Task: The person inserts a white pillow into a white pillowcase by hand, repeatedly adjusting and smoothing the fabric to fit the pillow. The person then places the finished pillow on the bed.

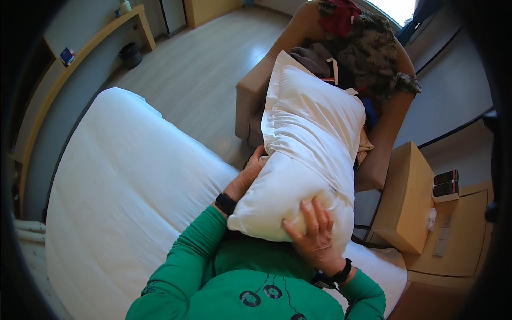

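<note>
A white pillow (276,196) lies lengthwise in front of my body, its near end bare. Its far part sits inside a white pillowcase (308,112), which is wrinkled around the middle. At the left side, my left hand (252,168) holds the pillowcase near its opening, with some fingertips hidden behind the fabric. My right hand (316,236) grips the pillow's bare near end, and its fingers sink into the surface.
A white-covered bed (132,180) spreads to the left and under the pillow's near side. Beyond is a brown armchair (260,88) heaped with clothes (360,52). A wooden bedside cabinet (408,200) stands at right. A black bin (130,56) is by the far-left wall.
</note>
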The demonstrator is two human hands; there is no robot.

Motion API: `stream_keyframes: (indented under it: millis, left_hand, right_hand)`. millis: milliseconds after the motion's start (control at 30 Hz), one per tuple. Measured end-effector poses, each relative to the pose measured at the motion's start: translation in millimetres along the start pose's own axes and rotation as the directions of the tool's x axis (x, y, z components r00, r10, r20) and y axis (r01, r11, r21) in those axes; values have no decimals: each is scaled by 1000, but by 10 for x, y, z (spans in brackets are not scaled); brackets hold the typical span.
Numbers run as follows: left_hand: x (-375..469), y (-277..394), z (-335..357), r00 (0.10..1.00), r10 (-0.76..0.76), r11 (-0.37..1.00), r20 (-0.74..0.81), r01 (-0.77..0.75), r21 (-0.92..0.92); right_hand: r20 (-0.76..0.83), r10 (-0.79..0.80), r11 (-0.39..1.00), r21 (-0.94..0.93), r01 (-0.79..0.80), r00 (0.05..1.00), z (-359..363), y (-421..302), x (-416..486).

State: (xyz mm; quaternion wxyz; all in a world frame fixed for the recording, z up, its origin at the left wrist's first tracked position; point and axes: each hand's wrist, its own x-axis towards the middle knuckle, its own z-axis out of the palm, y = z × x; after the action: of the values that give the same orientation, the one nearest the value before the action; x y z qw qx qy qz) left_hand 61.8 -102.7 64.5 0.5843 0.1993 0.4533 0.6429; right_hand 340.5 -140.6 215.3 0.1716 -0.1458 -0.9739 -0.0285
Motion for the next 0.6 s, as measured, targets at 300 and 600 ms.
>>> stream_keyframes:
  millis: [300,600]
  left_hand:
    - [-470,170,199,959,-119,969,258,169,-182]
    - [-918,180,373,957,-58,945,283,145,-294]
  right_hand:
    - [-253,97,964,-218,-155,963,-184,1137,313]
    - [-293,95,975,-167,-148,951,94,1330,456]
